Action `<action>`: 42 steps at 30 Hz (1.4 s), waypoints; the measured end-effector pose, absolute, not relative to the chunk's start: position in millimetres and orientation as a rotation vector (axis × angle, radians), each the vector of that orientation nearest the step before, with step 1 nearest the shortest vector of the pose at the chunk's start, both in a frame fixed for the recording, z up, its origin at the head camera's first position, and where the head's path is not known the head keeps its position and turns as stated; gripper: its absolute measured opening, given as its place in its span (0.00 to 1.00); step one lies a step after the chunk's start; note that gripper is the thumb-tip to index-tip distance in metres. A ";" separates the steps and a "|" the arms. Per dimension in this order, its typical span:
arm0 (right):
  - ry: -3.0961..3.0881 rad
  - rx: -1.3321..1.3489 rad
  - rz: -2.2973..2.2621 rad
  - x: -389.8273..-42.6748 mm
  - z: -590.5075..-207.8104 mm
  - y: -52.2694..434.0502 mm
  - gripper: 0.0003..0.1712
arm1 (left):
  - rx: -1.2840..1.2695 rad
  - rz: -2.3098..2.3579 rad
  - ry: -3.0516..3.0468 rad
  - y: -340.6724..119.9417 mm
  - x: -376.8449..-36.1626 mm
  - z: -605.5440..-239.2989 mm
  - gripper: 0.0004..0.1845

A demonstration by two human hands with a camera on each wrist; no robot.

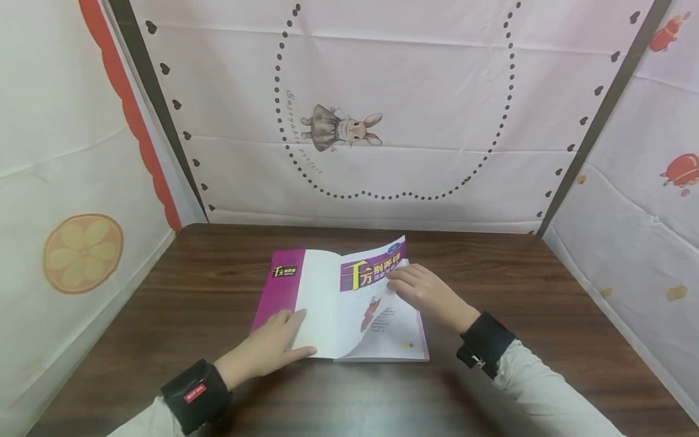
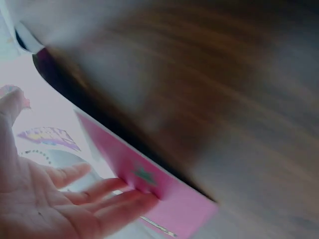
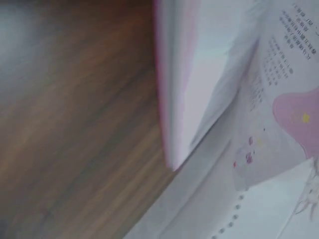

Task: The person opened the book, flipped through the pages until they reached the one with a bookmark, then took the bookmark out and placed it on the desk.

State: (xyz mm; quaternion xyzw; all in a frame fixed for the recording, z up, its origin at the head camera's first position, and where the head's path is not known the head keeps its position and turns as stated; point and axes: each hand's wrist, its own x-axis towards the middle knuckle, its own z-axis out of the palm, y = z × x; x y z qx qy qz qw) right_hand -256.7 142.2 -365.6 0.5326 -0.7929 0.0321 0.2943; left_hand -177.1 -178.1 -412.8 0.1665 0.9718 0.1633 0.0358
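A purple-and-white paperback book [image 1: 338, 303] is laid open on the dark wooden table [image 1: 491, 364]. Its opened cover is pressed flat by the left hand [image 1: 273, 349], fingers straight. The title page is touched by the right hand [image 1: 426, 291], fingers relaxed.

Under my hands, a magenta-and-white paperback book [image 1: 338, 303] with yellow title lettering; beneath it, a dark brown wood-grain table [image 1: 546, 291].

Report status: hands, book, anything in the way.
Left hand flat, fingers straight on the opened cover. Right hand fingers on the title page. Book lies open on the table. Nothing in the way.
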 end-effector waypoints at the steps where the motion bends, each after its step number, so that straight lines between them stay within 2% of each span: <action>1: -2.092 1.417 0.098 -258.0 -364.0 137.9 0.28 | 0.480 0.496 2.987 -173.3 -177.7 -411.1 0.45; 8: -1.954 1.413 0.071 -267.2 -351.7 106.7 0.25 | 0.419 0.458 3.095 -151.2 -181.4 -406.9 0.44; 15: -1.793 1.463 0.028 -271.0 -342.4 75.7 0.17 | 0.453 0.429 3.125 -158.4 -173.8 -401.7 0.38; 22: -1.790 1.502 -0.039 -268.6 -336.7 53.6 0.21 | 0.348 0.914 2.875 -171.2 -172.6 -389.3 0.24; 25: -1.837 1.515 -0.047 -268.1 -335.6 46.1 0.22 | 0.329 1.101 2.771 -172.9 -175.8 -380.0 0.24; 29: -1.881 1.516 -0.040 -269.0 -335.5 35.5 0.21 | 0.286 1.180 2.765 -166.7 -179.3 -370.1 0.28; 33: -1.903 1.525 0.009 -269.5 -338.2 27.1 0.23 | 0.243 1.265 2.822 -159.6 -178.6 -368.5 0.21; 38: -1.962 1.490 0.103 -267.0 -339.6 37.1 0.31 | 0.184 1.418 2.848 -160.9 -176.3 -368.5 0.12; 42: -2.017 1.444 0.091 -267.5 -343.9 57.7 0.32 | 0.060 1.414 2.952 -169.7 -178.0 -366.2 0.13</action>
